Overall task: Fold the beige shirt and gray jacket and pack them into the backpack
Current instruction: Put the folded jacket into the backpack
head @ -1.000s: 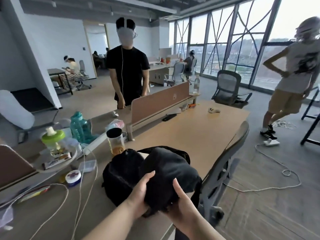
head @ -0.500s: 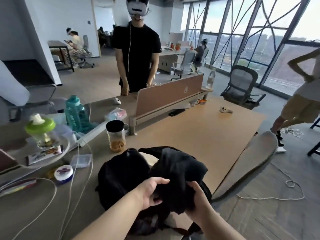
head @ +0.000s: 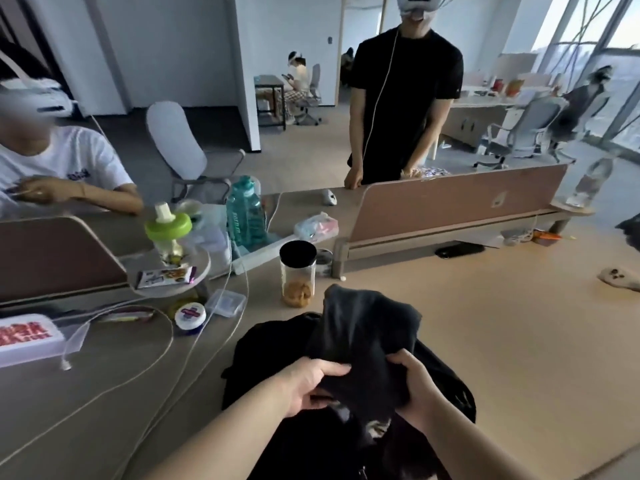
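An open-plan office with tall windows (head: 588,36) on the right, grey floor and swivel chairs. A long pale wood worktop (head: 485,323) runs across it, split by a low pinkish divider panel (head: 450,202). A person in a black T-shirt (head: 405,98) stands behind the divider, and another in a white T-shirt (head: 59,161) sits at the far left.

A teal bottle (head: 244,213) carries vertical lettering too blurred to read. A white box (head: 24,336) bears red characters and a small round tin (head: 189,317) has a blue-and-red label, neither legible. A jar with a black lid (head: 298,271) and a green-capped bottle (head: 168,233) stand nearby.

At the near edge lies the black backpack (head: 263,368). The gray jacket (head: 367,327), a dark bundle, stands up out of its top. The left hand (head: 311,382) and right hand (head: 419,393) both have their fingers curled tightly into the jacket's lower end. How deep it sits in the backpack cannot be told.
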Demonstrator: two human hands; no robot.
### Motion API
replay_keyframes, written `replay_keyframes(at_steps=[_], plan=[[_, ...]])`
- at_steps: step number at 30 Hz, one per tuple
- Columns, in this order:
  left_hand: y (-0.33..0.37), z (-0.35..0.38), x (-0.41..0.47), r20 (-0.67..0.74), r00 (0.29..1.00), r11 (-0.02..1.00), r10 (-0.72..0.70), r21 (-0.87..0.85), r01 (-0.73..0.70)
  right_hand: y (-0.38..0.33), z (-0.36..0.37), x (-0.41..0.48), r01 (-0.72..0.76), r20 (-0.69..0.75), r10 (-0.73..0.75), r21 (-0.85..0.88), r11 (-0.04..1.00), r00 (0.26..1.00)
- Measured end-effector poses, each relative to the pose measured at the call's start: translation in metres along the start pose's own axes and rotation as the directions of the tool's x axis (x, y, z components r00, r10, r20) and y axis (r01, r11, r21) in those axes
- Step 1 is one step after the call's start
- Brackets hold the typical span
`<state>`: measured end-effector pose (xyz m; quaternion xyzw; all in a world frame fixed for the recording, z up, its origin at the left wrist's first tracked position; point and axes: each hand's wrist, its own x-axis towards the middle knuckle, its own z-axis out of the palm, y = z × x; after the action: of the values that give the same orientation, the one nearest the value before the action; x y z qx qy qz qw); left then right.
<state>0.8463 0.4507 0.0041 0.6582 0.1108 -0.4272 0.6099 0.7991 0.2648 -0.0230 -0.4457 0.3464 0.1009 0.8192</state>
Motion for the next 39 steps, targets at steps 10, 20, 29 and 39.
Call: replay_keyframes(at_steps=[10, 20, 29, 39], plan=[[-0.049, -0.051, 0.028, -0.747, 0.552, 0.786, 0.372, 0.569, 0.241, -0.002, -0.039, 0.065, -0.190, 0.013, 0.203, -0.294, 0.936, 0.979], [-0.056, -0.054, 0.009, -0.727, 0.673, 0.969, -0.134, -0.238, -0.065, -0.030, -0.063, 0.068, -0.099, 0.077, 0.149, -0.446, 0.890, 0.986], [0.049, -0.013, -0.055, -0.461, 0.844, 0.811, 0.273, -0.361, -0.460, -0.032, -0.048, 0.047, 0.045, 0.189, 0.069, -0.540, 0.841, 0.980], [0.078, 0.055, -0.028, -0.197, 0.867, 0.866, 0.458, -0.121, -0.485, -0.012, 0.020, 0.027, 0.156, 0.342, -0.014, -0.392, 0.907, 0.940]])
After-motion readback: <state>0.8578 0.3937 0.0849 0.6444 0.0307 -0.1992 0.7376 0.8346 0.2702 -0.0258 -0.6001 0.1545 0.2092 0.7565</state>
